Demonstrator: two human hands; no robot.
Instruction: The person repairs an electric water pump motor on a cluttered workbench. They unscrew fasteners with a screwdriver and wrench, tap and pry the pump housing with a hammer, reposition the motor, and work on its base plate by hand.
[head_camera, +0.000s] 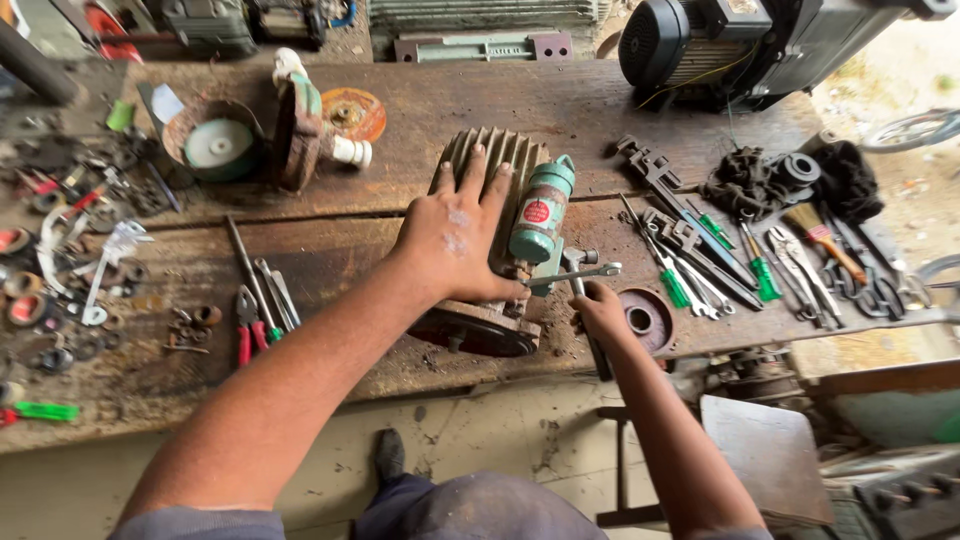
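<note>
A grey finned electric motor (505, 160) lies on a worn wooden workbench (330, 255), with a green capacitor can (541, 210) strapped to its right side. My left hand (455, 235) lies flat on top of the motor's fins, fingers spread, pressing it down. My right hand (600, 312) is closed around the handle of a hammer (582, 280), just right of the motor's near end. A silver spanner (573, 275) sticks out from the motor's side, right above that hand. A round dark end cover (645, 320) lies beside my right hand.
Wrenches, pliers and green-handled screwdrivers (700, 255) are spread right of the motor. Red-handled pliers (247, 325) and loose washers lie at the left. A rusty disc with a pale centre (215, 142) sits at the back left. A black motor (700, 40) stands at the back right. A stool (765, 455) stands below the bench.
</note>
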